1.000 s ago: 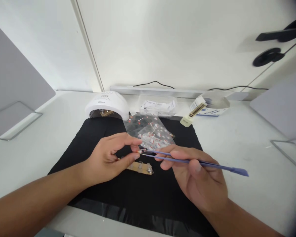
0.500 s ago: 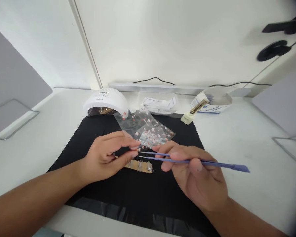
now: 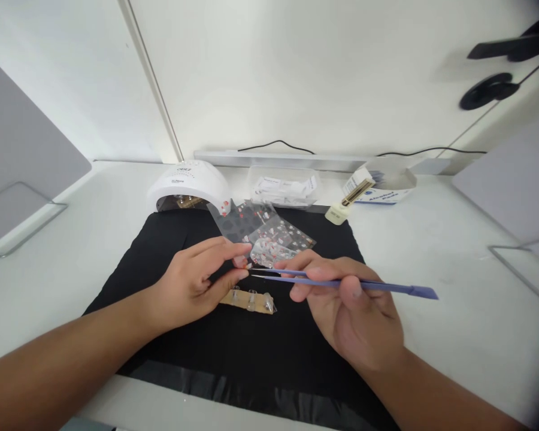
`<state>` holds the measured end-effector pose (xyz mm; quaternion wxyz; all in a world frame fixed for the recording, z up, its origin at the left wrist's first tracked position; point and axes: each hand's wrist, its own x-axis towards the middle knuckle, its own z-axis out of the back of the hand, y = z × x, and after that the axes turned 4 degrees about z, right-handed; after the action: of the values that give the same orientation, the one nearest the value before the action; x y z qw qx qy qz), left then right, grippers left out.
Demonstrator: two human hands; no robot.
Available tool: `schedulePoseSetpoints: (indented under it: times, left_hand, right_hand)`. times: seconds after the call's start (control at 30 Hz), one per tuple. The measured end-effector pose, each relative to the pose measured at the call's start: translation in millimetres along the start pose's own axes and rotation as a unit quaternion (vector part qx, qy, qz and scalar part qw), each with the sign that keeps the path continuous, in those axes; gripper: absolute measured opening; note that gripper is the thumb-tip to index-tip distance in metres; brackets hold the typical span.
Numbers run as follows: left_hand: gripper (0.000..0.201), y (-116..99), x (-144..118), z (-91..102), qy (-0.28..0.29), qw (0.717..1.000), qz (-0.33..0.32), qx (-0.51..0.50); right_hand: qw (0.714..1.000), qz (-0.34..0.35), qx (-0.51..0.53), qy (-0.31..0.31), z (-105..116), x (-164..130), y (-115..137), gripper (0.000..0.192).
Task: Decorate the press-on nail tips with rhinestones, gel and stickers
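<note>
Purple tweezers (image 3: 377, 286) are held in my right hand (image 3: 354, 317), their two thin tips slightly apart and pointing left. The tips reach the fingertips of my left hand (image 3: 202, 278). Thumb and fingers of that hand are pinched together around something tiny with a bit of orange-red; its kind is too small to make out. Beneath the left fingers lies a tan strip (image 3: 240, 301) with several clear nail tips (image 3: 252, 299) standing on it, its left end hidden by the hand. Just behind the hands are clear sticker sheets (image 3: 290, 234) with red and white figures.
A black mat (image 3: 233, 353) covers the middle of the white table (image 3: 449, 311). Along the back stand a white nail lamp (image 3: 188, 182), a clear tray of packets (image 3: 282, 187), a tilted polish bottle (image 3: 339, 212) and an alcohol pad box (image 3: 390, 194).
Both hands and the tweezers have risen slightly in the picture, leaving more of the tan strip showing. The view has shifted a little. Both grips look the same.
</note>
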<state>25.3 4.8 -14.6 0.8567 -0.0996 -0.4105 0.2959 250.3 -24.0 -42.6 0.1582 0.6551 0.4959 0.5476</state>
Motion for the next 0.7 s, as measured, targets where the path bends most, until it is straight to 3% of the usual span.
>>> schedulePoseSetpoints:
  times: [0.3, 0.7]
  left_hand:
    - [0.020, -1.1, -2.1, 1.4, -0.017, 0.999, 0.006, -0.051]
    - [0.024, -2.7, 1.4, 0.9, 0.016, 0.999, 0.016, -0.029]
  right_hand:
    - [0.999, -0.035, 0.040, 0.005, -0.7, 3.5, -2.9, 0.028]
    - [0.998, 0.035, -0.048, 0.002, -1.9, 1.0, 0.7, 0.027]
